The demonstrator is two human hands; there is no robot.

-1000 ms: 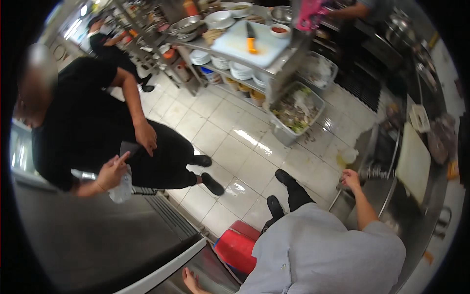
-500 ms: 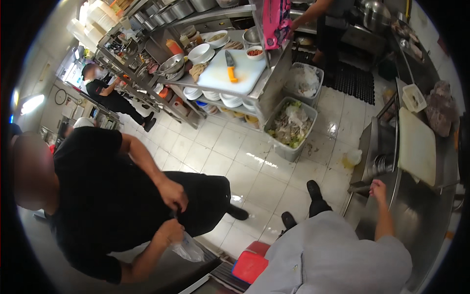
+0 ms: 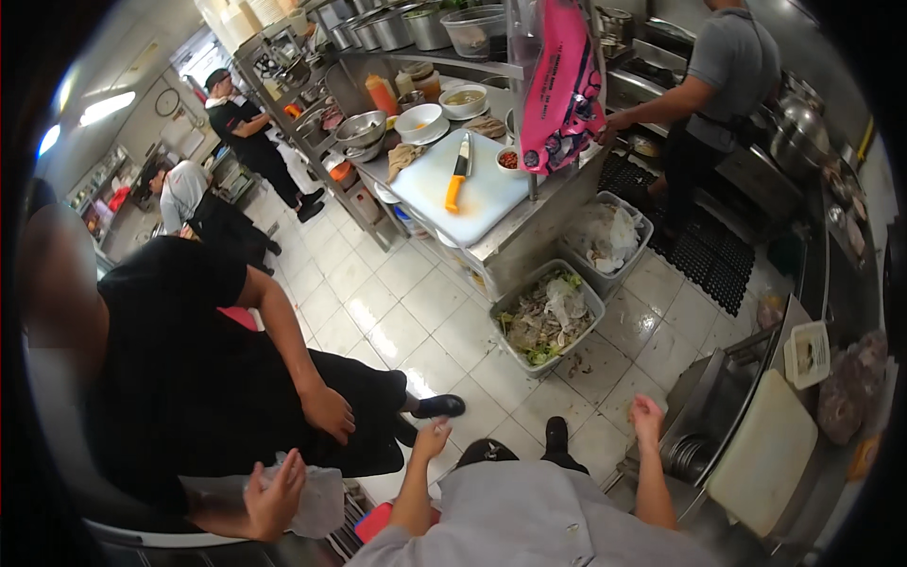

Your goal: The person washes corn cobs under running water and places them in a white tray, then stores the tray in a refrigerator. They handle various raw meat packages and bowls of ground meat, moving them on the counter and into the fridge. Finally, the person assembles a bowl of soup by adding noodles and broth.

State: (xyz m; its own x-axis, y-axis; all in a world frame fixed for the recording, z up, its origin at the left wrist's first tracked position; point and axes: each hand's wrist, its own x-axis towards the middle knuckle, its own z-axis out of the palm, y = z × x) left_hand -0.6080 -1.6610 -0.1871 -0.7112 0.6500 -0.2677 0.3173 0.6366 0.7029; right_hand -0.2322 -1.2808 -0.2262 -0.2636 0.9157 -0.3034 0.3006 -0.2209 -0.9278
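My left hand (image 3: 433,440) is held out in front of my grey shirt (image 3: 520,506), fingers loosely curled and nothing seen in them. My right hand (image 3: 647,420) is raised on the other side, also curled and apart from any object. It is nearest the steel counter with a pale cutting board (image 3: 763,454). To my left, a person in black (image 3: 179,350) stands close, with a clear plastic bag (image 3: 319,506) at one hand. A red container (image 3: 373,523) shows partly behind my left forearm.
Ahead, a grey bin (image 3: 573,346) of food scraps stands before another bin (image 3: 635,257). A knife (image 3: 455,187) lies on a cutting board (image 3: 505,194). A pink printed item (image 3: 564,85) hangs at the shelf. Another person (image 3: 737,52) stands near the stove; the tiled floor (image 3: 453,331) looks shiny.
My view has turned and moved forward. My left hand has come into view. The person in black has parted their hands, with the bag now by one hand.
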